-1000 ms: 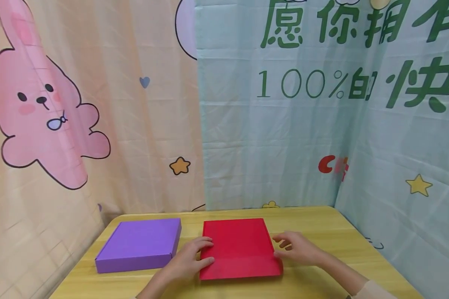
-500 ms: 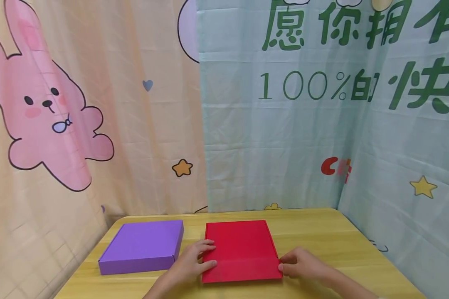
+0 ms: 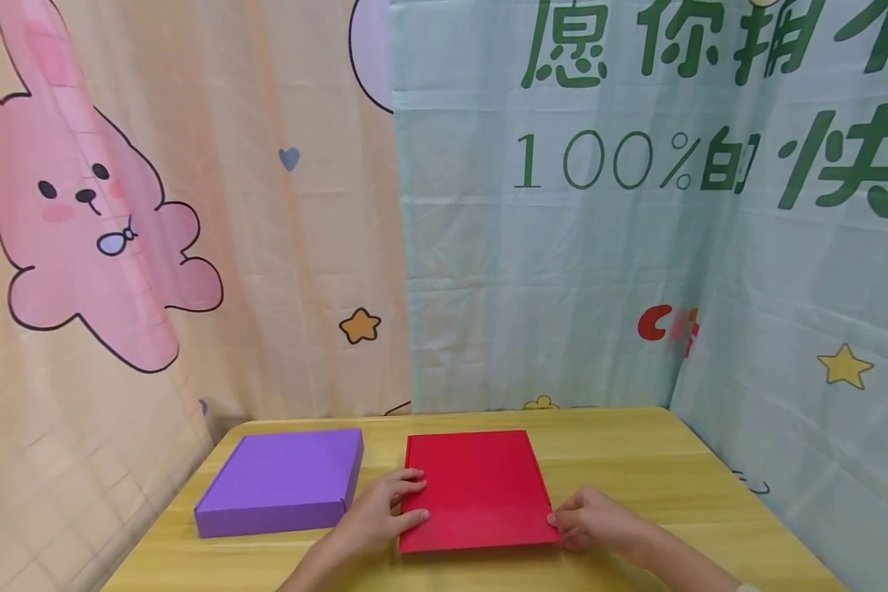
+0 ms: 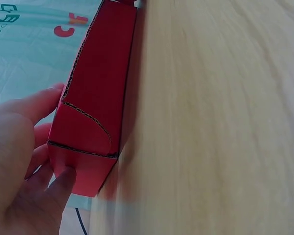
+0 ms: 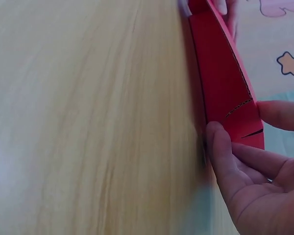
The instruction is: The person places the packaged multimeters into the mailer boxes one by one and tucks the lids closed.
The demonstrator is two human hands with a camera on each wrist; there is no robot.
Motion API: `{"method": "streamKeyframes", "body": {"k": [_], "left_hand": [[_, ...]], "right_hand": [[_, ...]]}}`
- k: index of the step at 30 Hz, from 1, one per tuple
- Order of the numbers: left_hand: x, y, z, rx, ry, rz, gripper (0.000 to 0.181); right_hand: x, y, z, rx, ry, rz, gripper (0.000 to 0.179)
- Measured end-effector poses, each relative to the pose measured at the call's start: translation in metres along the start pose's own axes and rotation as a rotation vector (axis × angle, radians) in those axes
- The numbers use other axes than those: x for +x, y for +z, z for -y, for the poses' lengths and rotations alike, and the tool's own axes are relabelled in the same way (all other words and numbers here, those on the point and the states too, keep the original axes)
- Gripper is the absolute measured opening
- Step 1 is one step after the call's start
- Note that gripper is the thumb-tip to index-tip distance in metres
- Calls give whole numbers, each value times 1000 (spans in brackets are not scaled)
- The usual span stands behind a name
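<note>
A flat red cardboard box lies on the wooden table in front of me. My left hand holds its left side, thumb toward the near corner and fingers spread along the top edge. In the left wrist view, the thumb of the left hand presses the box's short end beside a curved cut in the red cardboard. My right hand pinches the near right corner. The right wrist view has the fingers of the right hand around that corner of the box, by a slit.
A closed purple box lies left of the red one, close to my left forearm. The yellow wooden table ends at its back edge before printed curtains, which also hang along both sides.
My right hand has come in from loosely bent fingers by the right edge to pinching the near right corner. The bulged corner there now lies flatter. My left hand stays put.
</note>
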State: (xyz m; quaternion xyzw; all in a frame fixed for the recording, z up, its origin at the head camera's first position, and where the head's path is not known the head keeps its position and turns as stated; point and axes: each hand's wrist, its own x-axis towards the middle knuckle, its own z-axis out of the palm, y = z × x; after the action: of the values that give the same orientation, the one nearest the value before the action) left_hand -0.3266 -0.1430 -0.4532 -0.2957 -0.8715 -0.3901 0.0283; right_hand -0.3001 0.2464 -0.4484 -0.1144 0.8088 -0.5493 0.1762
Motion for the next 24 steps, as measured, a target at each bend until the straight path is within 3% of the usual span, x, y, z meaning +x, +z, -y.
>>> {"method": "streamKeyframes", "body": {"k": [7, 11, 16, 20, 24], "left_hand": [[-2, 1, 0, -6, -13, -2, 51], [-3, 2, 1, -23, -10, 3, 51], [-1, 2, 3, -63, -16, 11, 52], [1, 1, 3, -68, -17, 12, 53], [-1, 0, 2, -80, -25, 18, 54]], "right_hand": [[-1, 0, 1, 44, 2, 29, 21], [1, 0, 2, -23, -7, 21, 21], [7, -1, 11, -241, -62, -37, 24], [15, -3, 24, -445, -135, -117, 50], [22, -4, 29, -546, -253, -154, 72]]}}
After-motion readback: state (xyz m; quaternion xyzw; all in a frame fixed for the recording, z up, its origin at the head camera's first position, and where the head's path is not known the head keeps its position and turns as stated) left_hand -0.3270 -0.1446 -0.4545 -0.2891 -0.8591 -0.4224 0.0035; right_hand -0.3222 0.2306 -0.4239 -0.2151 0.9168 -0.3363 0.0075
